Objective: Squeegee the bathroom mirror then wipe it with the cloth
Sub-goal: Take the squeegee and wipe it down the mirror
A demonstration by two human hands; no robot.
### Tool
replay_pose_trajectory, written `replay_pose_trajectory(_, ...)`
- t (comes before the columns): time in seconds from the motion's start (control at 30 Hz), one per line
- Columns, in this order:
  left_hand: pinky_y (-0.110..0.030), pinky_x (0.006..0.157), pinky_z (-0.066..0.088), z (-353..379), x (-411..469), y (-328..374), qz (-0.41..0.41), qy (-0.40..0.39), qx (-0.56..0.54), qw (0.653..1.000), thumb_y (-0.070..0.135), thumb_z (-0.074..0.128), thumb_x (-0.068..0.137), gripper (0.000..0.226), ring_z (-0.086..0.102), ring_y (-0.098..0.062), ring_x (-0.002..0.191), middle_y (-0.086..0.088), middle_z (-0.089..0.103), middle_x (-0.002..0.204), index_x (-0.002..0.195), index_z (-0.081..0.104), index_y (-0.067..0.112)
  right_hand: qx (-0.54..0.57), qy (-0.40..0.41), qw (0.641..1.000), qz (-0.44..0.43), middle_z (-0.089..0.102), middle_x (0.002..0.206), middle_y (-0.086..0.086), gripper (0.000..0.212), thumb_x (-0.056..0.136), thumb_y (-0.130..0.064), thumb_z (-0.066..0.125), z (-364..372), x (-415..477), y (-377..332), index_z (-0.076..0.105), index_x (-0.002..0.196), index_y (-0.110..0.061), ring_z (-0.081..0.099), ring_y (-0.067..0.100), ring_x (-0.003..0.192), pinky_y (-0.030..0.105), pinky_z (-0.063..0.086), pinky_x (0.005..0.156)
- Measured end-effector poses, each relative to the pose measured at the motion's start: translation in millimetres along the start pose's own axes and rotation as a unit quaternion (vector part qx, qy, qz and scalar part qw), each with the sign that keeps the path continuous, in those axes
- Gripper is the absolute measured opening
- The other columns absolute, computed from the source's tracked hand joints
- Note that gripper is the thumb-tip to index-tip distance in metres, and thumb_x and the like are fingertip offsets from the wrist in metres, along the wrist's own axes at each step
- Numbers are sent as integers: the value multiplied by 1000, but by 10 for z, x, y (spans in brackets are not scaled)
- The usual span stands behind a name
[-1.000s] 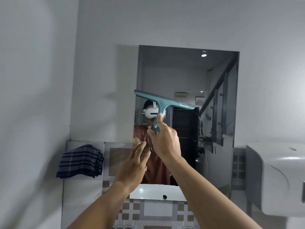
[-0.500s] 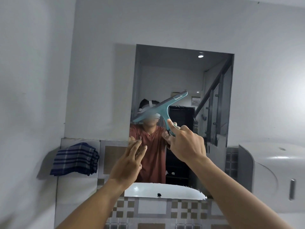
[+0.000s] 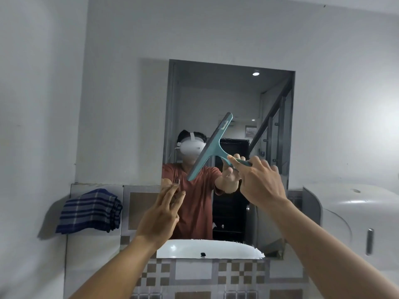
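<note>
A rectangular mirror (image 3: 218, 98) hangs on the white wall ahead, reflecting a person in a red shirt. My right hand (image 3: 260, 182) grips the handle of a teal squeegee (image 3: 210, 147), whose blade is tilted steeply, upper end to the right, in front of the mirror's middle. Whether the blade touches the glass I cannot tell. My left hand (image 3: 160, 214) is raised near the mirror's lower left corner, fingers apart and holding nothing. A blue checked cloth (image 3: 89, 211) lies folded on the ledge to the left of the mirror.
A white dispenser box (image 3: 354, 223) is mounted on the wall at the right. Brown and white checked tiles (image 3: 216, 275) run below the mirror. A white basin shows reflected at the mirror's bottom edge. A plain white wall closes in on the left.
My right hand has moved to the right and turned the squeegee, so the blade has swung from nearly level to steeply tilted. My left hand has stayed by the mirror's lower left.
</note>
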State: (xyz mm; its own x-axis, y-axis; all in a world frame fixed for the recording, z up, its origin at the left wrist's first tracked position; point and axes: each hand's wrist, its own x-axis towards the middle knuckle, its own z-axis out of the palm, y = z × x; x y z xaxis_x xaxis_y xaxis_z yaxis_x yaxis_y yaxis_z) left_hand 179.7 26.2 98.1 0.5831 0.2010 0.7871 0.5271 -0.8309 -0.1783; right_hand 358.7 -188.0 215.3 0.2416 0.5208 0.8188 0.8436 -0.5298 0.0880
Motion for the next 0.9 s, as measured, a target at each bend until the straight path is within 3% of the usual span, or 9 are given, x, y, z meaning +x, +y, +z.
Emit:
replay_pose_trajectory(0.2, -41, 93, 57, -4, 13, -18, 14, 2, 16, 1000, 30, 86, 74, 80, 45, -35, 140, -16, 46, 150, 145, 53, 13, -11, 12, 1000, 6, 55, 117, 4, 64, 97, -21, 49, 17, -13, 220, 31, 151, -50, 53, 28, 104, 47, 45, 90)
replay_pose_trajectory(0.37, -41, 104, 52, -188, 183, -27, 31, 48, 19, 998, 40, 41, 99, 50, 50, -32, 132, -12, 48, 144, 140, 52, 15, -16, 4, 1000, 5, 54, 121, 5, 61, 101, -25, 46, 41, -44, 328, 25, 154, -48, 53, 27, 107, 45, 45, 92)
replay_pose_trajectory(0.47, -43, 97, 56, -420, 479, -30, 24, 82, -2, 996, 32, 52, 100, 42, 53, -30, 122, -11, 50, 138, 137, 55, 12, -42, 11, 999, 0, 53, 129, 7, 67, 99, -18, 47, 59, -43, 383, 24, 154, -49, 54, 30, 109, 45, 45, 91)
replay_pose_trajectory(0.57, -46, 95, 57, -684, 837, -21, 24, 101, 3, 995, 26, 66, 93, 51, 52, -33, 123, -14, 49, 138, 139, 54, 9, -66, 15, 998, 6, 52, 134, 7, 71, 98, -14, 46, 60, -49, 468, 22, 155, -50, 55, 30, 112, 43, 43, 92)
replay_pose_trajectory(0.77, -50, 111, 44, -989, 1352, 5, 51, 84, 76, 992, 37, 74, 85, 75, 36, -37, 138, -18, 35, 149, 148, 44, 11, -51, 10, 998, 35, 54, 126, 7, 78, 96, -13, 53, 102, -121, 628, 18, 155, -51, 57, 30, 109, 42, 44, 89)
replay_pose_trajectory(0.9, -51, 113, 41, -987, 1440, -15, 52, 59, 94, 992, 41, 77, 82, 83, 30, -37, 140, -18, 30, 152, 152, 39, 14, -25, -7, 997, 72, 55, 119, 8, 78, 97, -11, 48, 75, -192, 770, 15, 156, -49, 59, 30, 104, 42, 47, 87)
